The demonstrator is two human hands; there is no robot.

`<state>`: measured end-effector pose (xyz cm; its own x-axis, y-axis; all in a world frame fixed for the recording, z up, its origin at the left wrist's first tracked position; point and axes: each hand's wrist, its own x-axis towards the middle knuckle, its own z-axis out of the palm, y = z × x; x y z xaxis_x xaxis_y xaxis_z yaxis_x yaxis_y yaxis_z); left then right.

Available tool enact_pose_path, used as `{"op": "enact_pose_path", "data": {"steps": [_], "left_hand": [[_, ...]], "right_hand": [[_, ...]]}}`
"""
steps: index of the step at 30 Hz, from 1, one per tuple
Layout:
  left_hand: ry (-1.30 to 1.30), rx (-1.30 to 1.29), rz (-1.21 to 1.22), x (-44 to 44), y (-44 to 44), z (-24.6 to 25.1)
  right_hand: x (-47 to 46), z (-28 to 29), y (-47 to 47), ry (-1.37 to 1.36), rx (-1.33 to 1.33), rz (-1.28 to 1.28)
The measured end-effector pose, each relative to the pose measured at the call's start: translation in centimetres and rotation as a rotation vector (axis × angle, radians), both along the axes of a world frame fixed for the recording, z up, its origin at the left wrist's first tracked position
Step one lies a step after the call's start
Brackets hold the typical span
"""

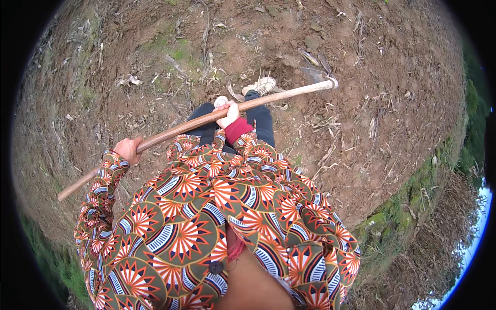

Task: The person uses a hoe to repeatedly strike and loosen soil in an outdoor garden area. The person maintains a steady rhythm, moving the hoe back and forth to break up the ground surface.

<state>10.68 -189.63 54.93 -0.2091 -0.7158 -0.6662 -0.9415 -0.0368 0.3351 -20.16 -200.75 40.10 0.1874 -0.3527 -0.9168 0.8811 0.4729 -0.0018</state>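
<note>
A long-handled hoe lies slantwise across my front, its wooden handle (178,130) rising from lower left to upper right. My left hand (128,150) is wrapped around the handle's rear part, and the butt end sticks out past my forearm. Further along, near the middle of the shaft, my right hand (229,114) grips it, a red cuff at the wrist. At the far end, the thin metal hoe blade (314,74) points away from me, close over a darker patch of soil (288,71). Whether the blade touches the ground I cannot tell.
Brown tilled soil (387,97) spreads around me, strewn with dry stalks and leaves (329,151). My light shoes (264,85) stand just beyond the handle. A grassy bank (403,201) runs along the right, with dry plant litter (422,248) past it.
</note>
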Motion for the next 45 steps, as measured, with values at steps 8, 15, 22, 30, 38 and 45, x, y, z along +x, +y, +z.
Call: {"op": "enact_pose_path", "data": {"steps": [8,15,22,30,38,45], "left_hand": [[0.309,-0.231,-0.074,-11.1,-4.1,-9.1],[0.571,-0.299,-0.031,-27.0,-10.8,-4.4],[0.563,-0.107,-0.092,-32.4,-9.0,-7.1],[0.048,0.239,0.001,-20.6,6.9,-2.4],[-0.224,0.137,-0.11,-17.4,10.6,1.3],[0.133,-0.187,-0.251,-35.3,2.5,-4.5]], "right_hand": [[-12.4,10.1,-1.7,0.595,-0.28,-0.212],[-25.5,22.6,-7.3,0.965,-0.587,-0.267],[-33.3,12.0,-9.0,1.055,-0.37,-0.174],[-15.1,-8.2,7.0,0.266,0.024,-0.058],[-15.8,-0.1,13.8,0.019,0.148,-0.093],[-37.1,7.5,10.0,0.699,-0.242,-0.382]]}}
